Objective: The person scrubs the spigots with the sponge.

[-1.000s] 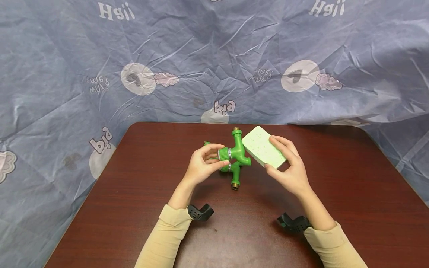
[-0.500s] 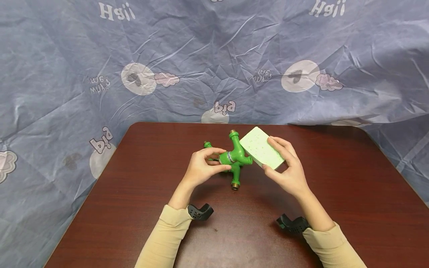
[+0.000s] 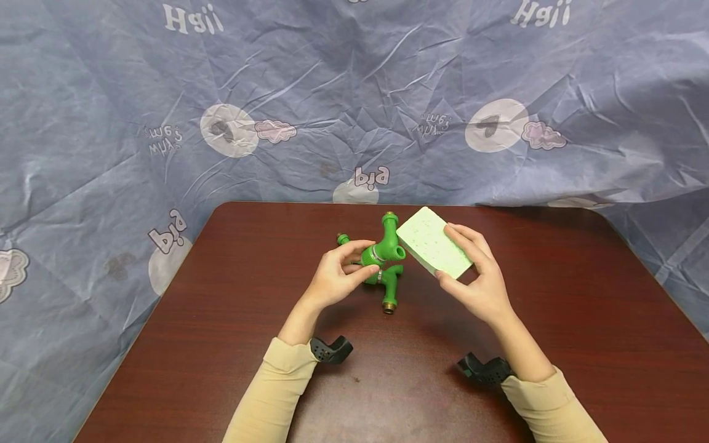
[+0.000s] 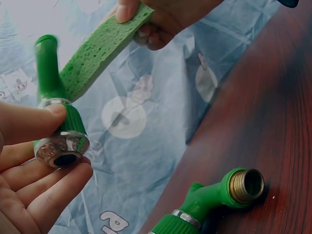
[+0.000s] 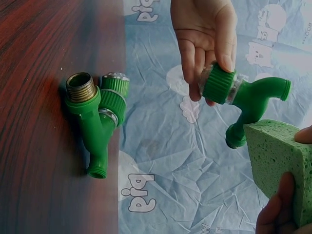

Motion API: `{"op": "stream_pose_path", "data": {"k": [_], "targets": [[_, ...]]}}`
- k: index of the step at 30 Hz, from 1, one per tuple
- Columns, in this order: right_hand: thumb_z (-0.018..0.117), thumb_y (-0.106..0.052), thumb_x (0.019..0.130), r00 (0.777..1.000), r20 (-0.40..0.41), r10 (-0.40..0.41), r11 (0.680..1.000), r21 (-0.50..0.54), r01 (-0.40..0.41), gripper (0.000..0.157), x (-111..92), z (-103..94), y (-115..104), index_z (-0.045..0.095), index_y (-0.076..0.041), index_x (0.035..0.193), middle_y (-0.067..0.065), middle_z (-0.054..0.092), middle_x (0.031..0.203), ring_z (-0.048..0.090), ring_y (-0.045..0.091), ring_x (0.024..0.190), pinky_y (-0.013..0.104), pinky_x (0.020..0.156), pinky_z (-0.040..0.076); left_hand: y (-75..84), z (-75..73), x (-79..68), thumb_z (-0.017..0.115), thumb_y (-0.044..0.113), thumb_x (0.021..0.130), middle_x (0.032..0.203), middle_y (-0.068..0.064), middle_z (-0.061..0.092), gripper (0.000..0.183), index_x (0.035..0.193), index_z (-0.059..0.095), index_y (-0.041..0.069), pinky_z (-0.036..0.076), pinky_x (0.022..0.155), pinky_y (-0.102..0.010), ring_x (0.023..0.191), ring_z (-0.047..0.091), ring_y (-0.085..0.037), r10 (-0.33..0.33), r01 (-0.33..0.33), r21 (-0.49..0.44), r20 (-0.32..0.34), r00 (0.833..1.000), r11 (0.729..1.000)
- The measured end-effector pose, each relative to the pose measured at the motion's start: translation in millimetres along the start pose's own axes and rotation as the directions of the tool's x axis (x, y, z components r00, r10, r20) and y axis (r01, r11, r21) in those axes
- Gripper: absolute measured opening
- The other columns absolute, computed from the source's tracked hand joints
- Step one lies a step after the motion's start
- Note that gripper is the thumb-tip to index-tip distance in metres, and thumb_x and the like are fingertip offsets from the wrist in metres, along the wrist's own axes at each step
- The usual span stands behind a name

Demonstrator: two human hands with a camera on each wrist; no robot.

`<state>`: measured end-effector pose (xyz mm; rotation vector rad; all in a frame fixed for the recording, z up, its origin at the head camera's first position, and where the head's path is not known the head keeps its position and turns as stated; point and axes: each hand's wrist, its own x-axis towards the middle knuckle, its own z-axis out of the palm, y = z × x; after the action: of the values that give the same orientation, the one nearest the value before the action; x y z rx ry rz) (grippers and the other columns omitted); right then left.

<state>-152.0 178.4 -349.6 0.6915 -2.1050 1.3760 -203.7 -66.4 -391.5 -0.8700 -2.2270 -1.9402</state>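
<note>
My left hand point(image 3: 335, 277) grips a green tap point(image 3: 390, 241) by its ribbed knob, thumb on one side and fingers on the other. The tap is raised over the table, and its spout points toward the head camera. My right hand point(image 3: 484, 283) holds a pale green sponge point(image 3: 434, 243) by its edges between thumb and fingers. In the left wrist view the sponge's end point(image 4: 73, 83) lies right against the tap's body. Below the held tap, a second green tap point(image 5: 92, 131) with a brass threaded end lies on the table.
Another green piece point(image 3: 343, 239) with a brass end shows behind my left hand, mostly hidden. The dark red wooden table point(image 3: 238, 344) ends at a far edge, where a wrinkled blue-grey printed cloth point(image 3: 310, 123) hangs. A black wrist mount point(image 3: 331, 351) sits on each forearm.
The held tap has turned in my left hand, so its spout swings from the right toward the head camera. The sponge has shifted only slightly beside it.
</note>
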Motion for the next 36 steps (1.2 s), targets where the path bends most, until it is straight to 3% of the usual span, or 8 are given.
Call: {"op": "stream_pose_path", "data": {"k": [11, 14, 20, 24, 32, 36], "targets": [[0.062, 0.023, 0.065, 1.0, -0.013, 0.023, 0.992, 0.127, -0.021, 0.064, -1.1, 0.9, -1.2, 0.047, 0.014, 0.127, 0.026, 0.042, 0.132, 0.043, 0.015, 0.115, 0.014, 0.073, 0.042, -4.1, 1.3, 0.8, 0.069, -0.001, 0.083, 0.11, -0.019, 0.062, 0.041, 0.121, 0.057, -0.005, 0.055, 0.077, -0.036, 0.09, 0.066, -0.026, 0.017, -0.017, -0.023, 0.005, 1.0, 1.0], [0.063, 0.022, 0.065, 1.0, 0.006, -0.003, 0.988, 0.154, 0.002, 0.067, -4.7, 1.1, 12.0, 0.048, 0.01, 0.129, 0.022, 0.043, 0.134, 0.043, 0.018, 0.117, 0.017, 0.075, 0.041, -3.1, 3.0, 1.0, 0.068, -0.002, 0.083, 0.113, -0.019, 0.062, 0.041, 0.122, 0.057, -0.005, 0.055, 0.076, -0.033, 0.09, 0.066, -0.026, 0.013, -0.012, -0.042, 0.026, 1.0, 0.999], [0.064, 0.022, 0.064, 0.999, 0.052, 0.01, 0.989, 0.145, -0.017, 0.064, -4.3, 2.6, 5.3, 0.048, 0.014, 0.126, 0.029, 0.041, 0.131, 0.044, 0.015, 0.118, 0.016, 0.077, 0.041, -0.2, 5.3, 0.7, 0.068, -0.004, 0.083, 0.113, -0.021, 0.061, 0.041, 0.122, 0.057, -0.006, 0.055, 0.075, -0.032, 0.087, 0.066, -0.03, -0.004, 0.007, -0.07, 0.047, 0.999, 0.997], [0.063, 0.023, 0.066, 0.999, 0.027, 0.035, 0.994, 0.107, -0.037, 0.063, -2.7, 3.0, 2.8, 0.047, 0.014, 0.127, 0.03, 0.04, 0.131, 0.044, 0.012, 0.114, 0.014, 0.076, 0.041, 0.6, 6.2, 0.1, 0.069, -0.005, 0.081, 0.11, -0.02, 0.063, 0.041, 0.121, 0.058, -0.005, 0.055, 0.076, -0.03, 0.087, 0.066, -0.028, 0.002, 0.003, -0.081, 0.055, 0.998, 0.997], [0.062, 0.022, 0.069, 0.99, -0.116, 0.079, 0.995, 0.064, -0.072, 0.064, -0.9, 1.0, 6.8, 0.046, 0.012, 0.13, 0.028, 0.038, 0.133, 0.044, 0.013, 0.115, 0.012, 0.08, 0.042, -0.6, 9.2, -0.4, 0.069, -0.004, 0.081, 0.11, -0.02, 0.062, 0.042, 0.121, 0.058, -0.006, 0.053, 0.082, -0.031, 0.092, 0.066, -0.022, 0.002, 0.005, -0.082, 0.082, 0.997, 0.997], [0.062, 0.023, 0.067, 0.994, -0.09, 0.055, 0.994, 0.102, -0.046, 0.064, -0.9, 1.0, 5.6, 0.046, 0.012, 0.129, 0.026, 0.04, 0.133, 0.044, 0.014, 0.115, 0.014, 0.078, 0.042, -1.4, 7.5, -0.7, 0.069, -0.002, 0.082, 0.109, -0.02, 0.063, 0.041, 0.121, 0.058, -0.005, 0.054, 0.081, -0.032, 0.091, 0.066, -0.024, -0.011, 0.017, -0.086, 0.066, 0.998, 0.996]]}}
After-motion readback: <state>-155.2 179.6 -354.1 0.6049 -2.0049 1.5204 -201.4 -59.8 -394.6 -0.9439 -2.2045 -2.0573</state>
